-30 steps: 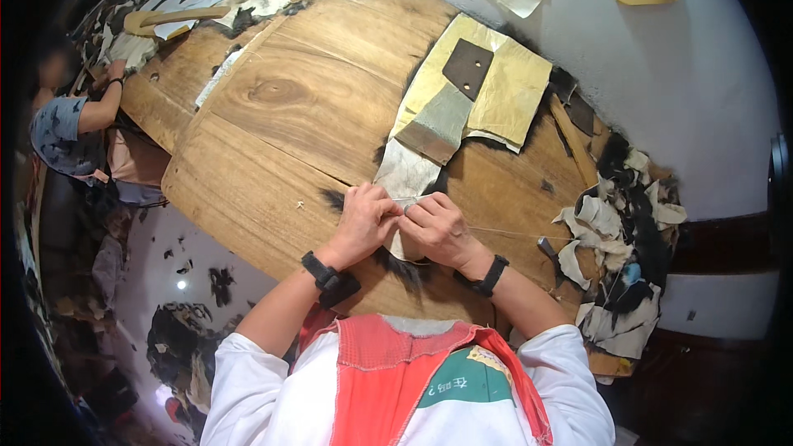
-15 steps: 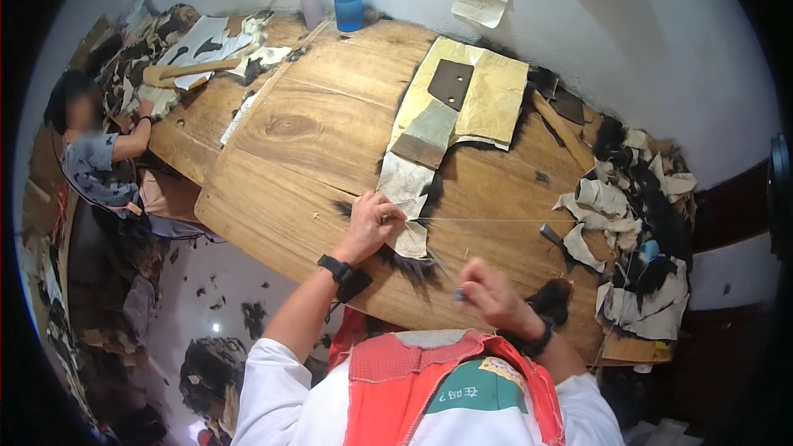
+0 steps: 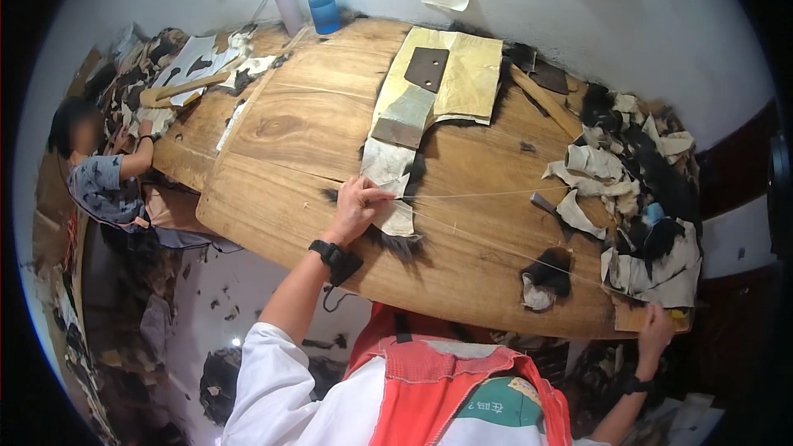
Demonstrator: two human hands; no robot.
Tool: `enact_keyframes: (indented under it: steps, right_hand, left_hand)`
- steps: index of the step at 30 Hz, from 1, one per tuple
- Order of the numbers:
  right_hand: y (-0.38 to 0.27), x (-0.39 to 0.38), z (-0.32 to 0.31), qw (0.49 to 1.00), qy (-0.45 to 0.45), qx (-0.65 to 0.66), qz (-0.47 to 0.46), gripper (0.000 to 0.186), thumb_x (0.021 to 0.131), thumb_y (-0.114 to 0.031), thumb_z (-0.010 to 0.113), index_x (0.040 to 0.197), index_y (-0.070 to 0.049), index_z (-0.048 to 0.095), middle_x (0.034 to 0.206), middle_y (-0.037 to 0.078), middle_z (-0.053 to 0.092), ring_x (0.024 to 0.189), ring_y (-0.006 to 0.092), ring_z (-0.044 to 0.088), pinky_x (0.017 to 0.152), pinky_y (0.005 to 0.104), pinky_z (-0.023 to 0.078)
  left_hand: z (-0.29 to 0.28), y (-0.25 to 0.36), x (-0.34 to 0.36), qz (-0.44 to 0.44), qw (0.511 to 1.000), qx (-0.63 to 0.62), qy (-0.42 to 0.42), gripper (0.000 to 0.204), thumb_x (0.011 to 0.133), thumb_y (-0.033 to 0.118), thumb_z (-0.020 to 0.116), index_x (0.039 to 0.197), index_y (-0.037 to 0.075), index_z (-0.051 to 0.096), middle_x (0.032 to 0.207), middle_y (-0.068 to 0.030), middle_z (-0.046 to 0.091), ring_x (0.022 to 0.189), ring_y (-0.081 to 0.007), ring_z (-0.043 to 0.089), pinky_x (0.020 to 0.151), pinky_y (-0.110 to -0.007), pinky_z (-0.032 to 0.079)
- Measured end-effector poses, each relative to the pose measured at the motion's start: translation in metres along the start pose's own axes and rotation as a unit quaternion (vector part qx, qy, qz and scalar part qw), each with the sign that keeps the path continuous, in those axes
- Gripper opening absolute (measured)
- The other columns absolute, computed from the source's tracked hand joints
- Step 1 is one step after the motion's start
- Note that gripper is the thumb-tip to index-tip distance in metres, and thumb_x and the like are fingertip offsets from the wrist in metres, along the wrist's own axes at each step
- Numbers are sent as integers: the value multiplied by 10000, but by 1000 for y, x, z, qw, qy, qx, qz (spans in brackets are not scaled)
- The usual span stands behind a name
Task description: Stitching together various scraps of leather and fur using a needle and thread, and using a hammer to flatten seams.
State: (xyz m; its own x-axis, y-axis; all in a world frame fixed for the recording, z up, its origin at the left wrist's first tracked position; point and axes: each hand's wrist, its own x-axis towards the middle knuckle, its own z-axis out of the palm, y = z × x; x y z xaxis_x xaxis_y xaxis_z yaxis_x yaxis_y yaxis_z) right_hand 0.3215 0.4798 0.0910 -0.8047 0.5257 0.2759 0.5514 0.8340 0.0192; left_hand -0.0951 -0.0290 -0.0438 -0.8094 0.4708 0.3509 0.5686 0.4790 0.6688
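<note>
My left hand [image 3: 361, 205] pinches the near part of a strip of pale-backed fur hide [image 3: 388, 163], dark hair sticking out along its edges. From the pinched spot a thin thread [image 3: 504, 244] stretches taut across the table to my right hand [image 3: 657, 329], low at the right table edge. Its fingers are closed on the thread; a needle, if there is one, is too small to make out. Another stretch of thread runs from the strip toward the scrap pile. A grey metal block [image 3: 407, 116] rests on the strip's far part.
Yellowish paper [image 3: 469, 74] lies beyond, bearing a dark plate with holes [image 3: 427, 68]. Hide scraps [image 3: 652, 268] heap up at the right, near a wooden stick [image 3: 545, 102]. A dark fur piece [image 3: 549, 271] lies nearer. Bottles [image 3: 323, 7] stand at the wall. Another person [image 3: 107, 173] sits far left.
My right hand has swung out from beside the strip to the far right, drawing the thread long. My left hand keeps its hold on the hide. The view has shifted slightly.
</note>
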Motion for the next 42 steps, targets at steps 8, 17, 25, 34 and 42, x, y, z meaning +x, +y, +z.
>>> enact_keyframes:
  steps: [8, 17, 25, 34, 42]
  right_hand:
    - [78, -38, 27, 934, -80, -221, 269, 255, 913, -276, 602, 995, -49, 686, 897, 192, 686, 876, 402, 655, 707, 493, 505]
    - [-348, 53, 71, 935, -13, 287, -207, 130, 848, -246, 672, 837, -118, 692, 675, 131, 645, 625, 324, 637, 594, 430, 470]
    - [-474, 71, 122, 904, -29, 252, -344, 186, 827, -249, 676, 731, -107, 603, 628, 122, 602, 570, 333, 593, 599, 433, 450]
    - [-366, 36, 49, 933, -226, 162, -228, 111, 790, -199, 673, 776, -91, 694, 686, 143, 659, 621, 364, 633, 613, 440, 502]
    - [-459, 42, 81, 944, -60, 241, -216, 203, 819, -304, 707, 761, -118, 653, 644, 119, 638, 595, 331, 614, 593, 435, 464]
  left_hand:
    - [0, -4, -4, 9, 1000, 20, 5, 136, 745, 149, 733, 869, 193, 767, 798, -16, 595, 843, -241, 526, 790, -363, 403]
    - [1, -3, -1, -32, 999, -17, -20, 123, 747, 141, 727, 859, 188, 754, 843, -9, 618, 876, -244, 531, 834, -379, 387]
    - [-2, 4, 0, -9, 1000, -13, -13, 158, 749, 122, 728, 878, 207, 763, 861, -9, 613, 899, -238, 531, 860, -377, 373]
    - [-6, 1, -5, -25, 999, -37, -4, 143, 751, 87, 723, 876, 155, 713, 882, -33, 617, 923, -260, 536, 869, -391, 370]
    - [-3, 1, -1, -6, 1000, -31, -2, 102, 753, 118, 741, 836, 126, 683, 874, -42, 617, 917, -266, 540, 860, -395, 378]
